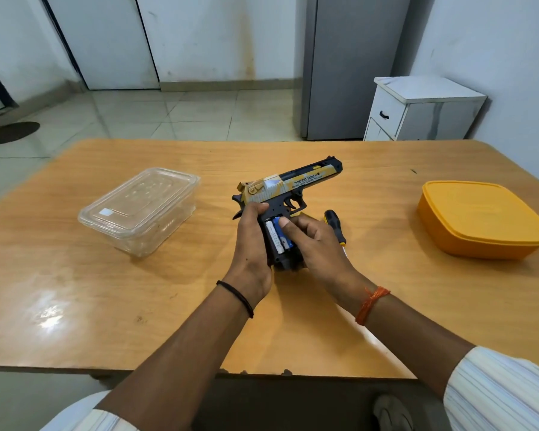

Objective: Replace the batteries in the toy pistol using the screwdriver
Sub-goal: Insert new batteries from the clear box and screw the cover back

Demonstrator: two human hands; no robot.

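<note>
The toy pistol [296, 185], gold and black, is held above the table's middle with its barrel pointing far right. My left hand [251, 244] grips the black handle from the left. The battery bay in the handle lies uncovered, showing two batteries [279, 236], one white and one blue. My right hand [316, 244] holds the handle from the right, its thumb pressing on the top of the blue battery. The screwdriver [335, 225], with a black and yellow handle, lies on the table just behind my right hand, its shaft hidden.
A clear plastic box [140, 209] with its lid on stands on the wooden table [106, 306] to the left. An orange lidded container [483, 219] sits at the right. A white cabinet [417, 110] and a grey fridge stand beyond the far edge.
</note>
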